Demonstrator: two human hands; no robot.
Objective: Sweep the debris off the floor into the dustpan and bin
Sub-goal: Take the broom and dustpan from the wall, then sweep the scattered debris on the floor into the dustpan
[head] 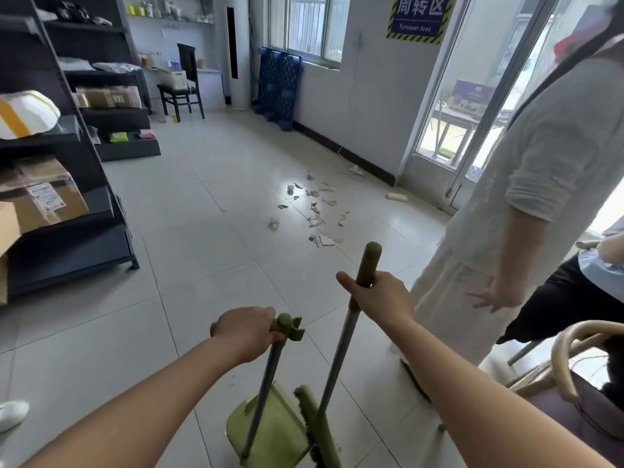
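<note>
My left hand [248, 332] grips the green top grip of the long-handled dustpan [270, 430], whose green pan hangs just above the floor near my feet. My right hand [378, 297] holds the broom handle [341, 349] near its green top end, and the broom head [319, 430] sits beside the pan. Scattered debris [317, 211] of torn scraps and shards lies on the white tiled floor a couple of metres ahead, near the right wall. No bin is in view.
A person in a pale dress [499, 214] stands close on my right, with another seated behind on a rattan chair [567, 359]. Dark shelves with boxes [50, 197] line the left. A blue pallet [278, 86] and a chair [184, 86] stand by the far wall.
</note>
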